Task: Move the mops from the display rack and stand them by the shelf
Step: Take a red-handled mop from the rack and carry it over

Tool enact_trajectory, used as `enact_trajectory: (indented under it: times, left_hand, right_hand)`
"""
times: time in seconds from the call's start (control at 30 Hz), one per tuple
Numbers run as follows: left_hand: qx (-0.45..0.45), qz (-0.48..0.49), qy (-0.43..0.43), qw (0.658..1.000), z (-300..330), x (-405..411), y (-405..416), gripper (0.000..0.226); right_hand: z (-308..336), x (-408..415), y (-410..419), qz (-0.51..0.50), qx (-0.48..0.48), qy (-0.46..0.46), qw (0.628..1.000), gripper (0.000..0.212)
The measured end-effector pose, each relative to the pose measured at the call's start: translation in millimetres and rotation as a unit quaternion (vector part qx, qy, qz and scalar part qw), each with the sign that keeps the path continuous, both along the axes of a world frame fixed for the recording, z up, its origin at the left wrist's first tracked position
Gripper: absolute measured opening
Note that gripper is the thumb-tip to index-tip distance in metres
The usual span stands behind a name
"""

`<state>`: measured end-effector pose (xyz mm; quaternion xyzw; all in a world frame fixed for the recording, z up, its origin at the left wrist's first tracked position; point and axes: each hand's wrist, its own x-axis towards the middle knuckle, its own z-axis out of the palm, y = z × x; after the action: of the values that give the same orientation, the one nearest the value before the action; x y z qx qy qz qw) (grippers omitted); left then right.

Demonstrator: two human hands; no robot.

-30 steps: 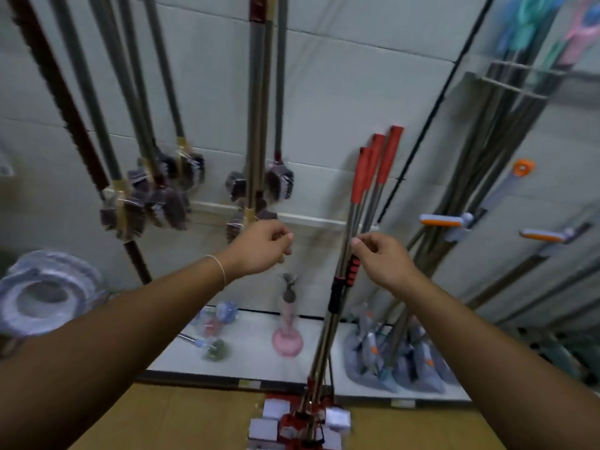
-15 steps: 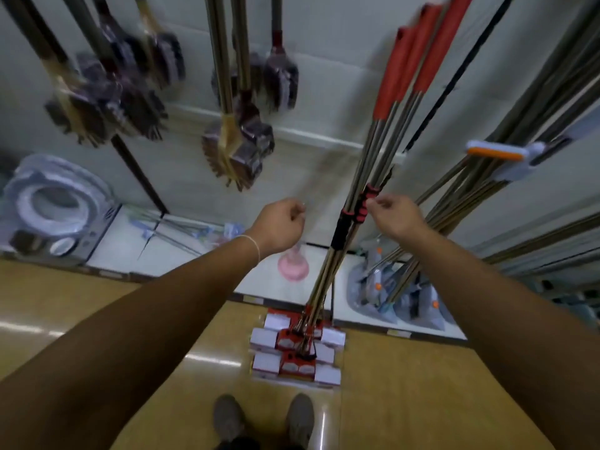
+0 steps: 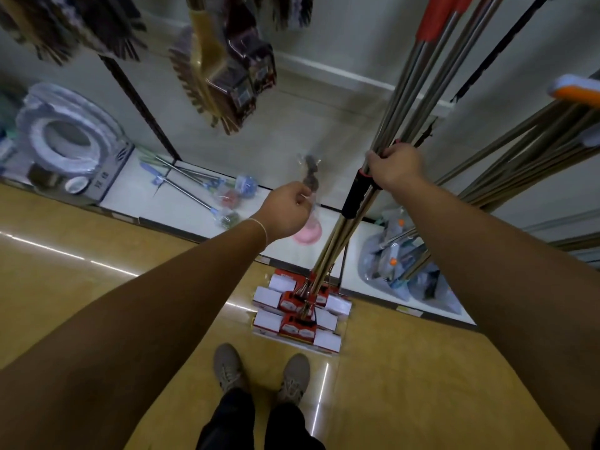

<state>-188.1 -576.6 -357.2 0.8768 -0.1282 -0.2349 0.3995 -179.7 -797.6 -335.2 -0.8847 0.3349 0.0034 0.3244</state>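
Three mops with steel poles [image 3: 399, 102], red top grips and black collars lean together against the wall. Their red-and-white heads [image 3: 300, 311] stand on the yellow floor by the low white shelf [image 3: 181, 206]. My right hand [image 3: 393, 167] grips the bundle of poles just above the black collars. My left hand [image 3: 289, 209] hovers to the left of the poles with its fingers curled, holding nothing that I can make out.
Brushes [image 3: 224, 73] in plastic wrap hang overhead on the left. More mops with orange parts [image 3: 519, 147] lean at the right, their heads in bags [image 3: 406, 274] on the shelf. A toilet seat pack [image 3: 65, 141] and small brushes [image 3: 194, 190] lie left. My shoes [image 3: 259, 375] stand behind the mop heads.
The view has tipped down to the floor and my feet. My right hand has closed round the bundle of poles, which it earlier only pinched. My left hand stays beside them.
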Motion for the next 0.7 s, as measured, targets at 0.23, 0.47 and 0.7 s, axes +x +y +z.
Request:
enact_trajectory:
  times: [0.23, 0.47, 0.7]
  left_hand:
    - [-0.01, -0.014, 0.015, 1.0, -16, -11, -14, 0.028]
    - [0.01, -0.016, 0.015, 1.0, -26, -23, -18, 0.026]
    - [0.009, -0.006, 0.015, 1.0, -12, -40, -20, 0.027]
  right_hand:
    - [-15, 10, -3, -0.017, -0.022, -0.047, 0.999, 0.026]
    - [3, -27, 1, 0.038, -0.014, -0.054, 0.998, 0.024]
    - [19, -81, 21, 0.091, -0.011, -0.061, 0.994, 0.03]
